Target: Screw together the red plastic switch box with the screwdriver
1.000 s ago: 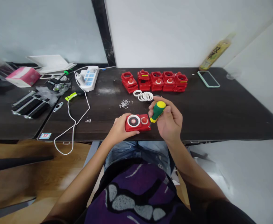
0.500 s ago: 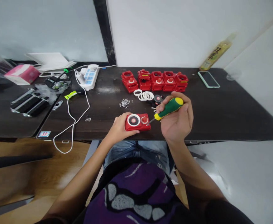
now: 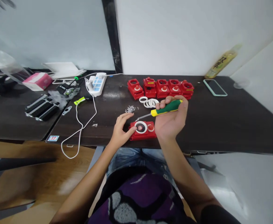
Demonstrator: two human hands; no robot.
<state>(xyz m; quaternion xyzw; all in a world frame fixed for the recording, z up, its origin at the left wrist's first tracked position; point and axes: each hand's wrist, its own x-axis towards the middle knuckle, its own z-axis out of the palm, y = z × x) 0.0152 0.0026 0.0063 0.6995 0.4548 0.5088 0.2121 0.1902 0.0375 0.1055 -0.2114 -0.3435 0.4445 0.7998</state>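
A red plastic housing (image 3: 143, 136) with a white ring around a dark round speaker and a red knob lies at the table's front edge. My left hand (image 3: 122, 130) is at its left end, thumb touching the housing by the ring and fingers spread toward the pile of small screws (image 3: 130, 109). My right hand (image 3: 170, 123) is wrapped around the green and yellow handle of a screwdriver (image 3: 168, 107). Its shaft points left, the tip just above the housing's far left corner. Whether a screw sits on the tip is too small to tell.
Several red housings (image 3: 162, 89) stand in a row at the back, with white rings (image 3: 150, 103) before them. A phone (image 3: 214, 87) and a yellow bottle (image 3: 222, 64) are at the right. Leftward lie a power strip (image 3: 98, 84), a white cable (image 3: 80, 130) and black-and-silver parts (image 3: 42, 107).
The screwdriver tip has moved from the housing's near right corner to its far left corner. My left hand has loosened from the housing, its fingers now spread. The view has shifted slightly.
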